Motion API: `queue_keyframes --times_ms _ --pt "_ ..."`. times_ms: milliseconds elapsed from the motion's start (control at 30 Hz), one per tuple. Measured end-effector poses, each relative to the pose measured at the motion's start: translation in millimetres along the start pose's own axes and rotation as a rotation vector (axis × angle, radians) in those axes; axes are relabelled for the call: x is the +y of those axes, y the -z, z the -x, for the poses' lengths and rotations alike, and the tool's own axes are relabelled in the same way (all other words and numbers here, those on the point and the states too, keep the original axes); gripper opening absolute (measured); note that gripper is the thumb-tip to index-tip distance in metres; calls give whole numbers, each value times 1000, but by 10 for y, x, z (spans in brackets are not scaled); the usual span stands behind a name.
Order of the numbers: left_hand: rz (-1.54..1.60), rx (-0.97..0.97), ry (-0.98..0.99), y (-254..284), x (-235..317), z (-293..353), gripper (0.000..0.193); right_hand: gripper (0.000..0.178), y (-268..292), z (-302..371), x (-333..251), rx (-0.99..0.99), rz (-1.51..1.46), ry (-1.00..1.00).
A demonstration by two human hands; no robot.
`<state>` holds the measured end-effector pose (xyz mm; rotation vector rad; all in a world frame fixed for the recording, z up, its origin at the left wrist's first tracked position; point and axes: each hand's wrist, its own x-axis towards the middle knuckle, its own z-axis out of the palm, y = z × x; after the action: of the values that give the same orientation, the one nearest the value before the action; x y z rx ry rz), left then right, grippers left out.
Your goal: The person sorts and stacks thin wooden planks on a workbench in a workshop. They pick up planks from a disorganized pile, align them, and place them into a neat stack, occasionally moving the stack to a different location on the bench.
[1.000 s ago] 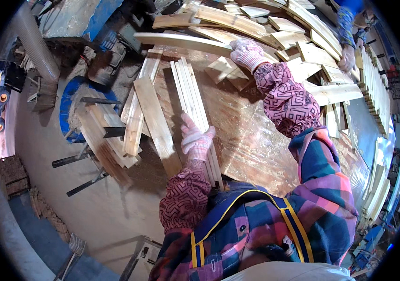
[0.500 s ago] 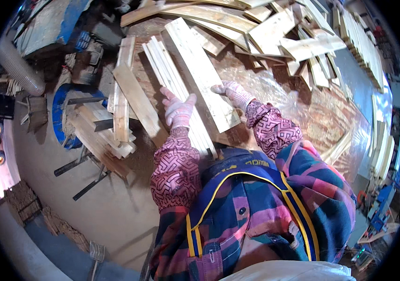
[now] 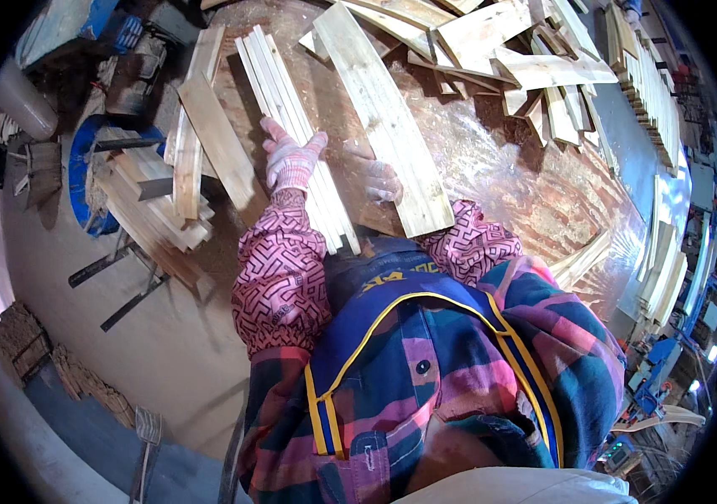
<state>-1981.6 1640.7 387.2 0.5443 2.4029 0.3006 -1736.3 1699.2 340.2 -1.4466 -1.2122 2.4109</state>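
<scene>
Left hand (image 3: 291, 160) being pressed flat, ungrasping, on thin wooden slats (image 3: 295, 126) | right hand (image 3: 375, 178) being laid open against broad plank (image 3: 384, 118) | risk: slats being fanned off worktop (image 3: 535, 193) edge.

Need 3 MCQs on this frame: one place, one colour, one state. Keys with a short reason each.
1. Where does the gloved left hand rest?
A. on the bundle of thin pale wooden slats
B. on the blue drum
C. on the grey floor

2. What colour are the patterned sleeve covers on the forearms?
A. plain white
B. pink and dark red
C. green

3. How does the wide pale wooden plank by the gloved right hand lie?
A. standing on end
B. flat on the brown worktable
C. lifted clear of the table

Key: 1 A, the fingers lie spread across the slats; 2 B, the maze pattern is pink on dark red; 3 B, its full face lies on the tabletop, with the hand at its left edge.
</scene>
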Motion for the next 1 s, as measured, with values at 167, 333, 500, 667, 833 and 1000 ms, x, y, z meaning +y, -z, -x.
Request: queue_keyframes --times_ms 167,333,500,667,833,1000 --pt "-49 11 53 31 6 -15 127 56 -82 -21 -91 -26 232 48" --pt "127 51 -21 -73 -113 -141 131 57 -298 -109 -546 211 719 39" --pt "-24 112 92 -42 301 96 136 59 -605 -141 -532 -189 968 381" --pt "-212 150 130 -92 373 150 129 59 234 -278 -1086 -27 -575 222" --pt "-225 172 72 -138 435 206 129 54 702 -631 -1921 410 -1169 319" --pt "-235 197 57 -111 406 219 128 27 751 -596 -1800 378 -841 495"
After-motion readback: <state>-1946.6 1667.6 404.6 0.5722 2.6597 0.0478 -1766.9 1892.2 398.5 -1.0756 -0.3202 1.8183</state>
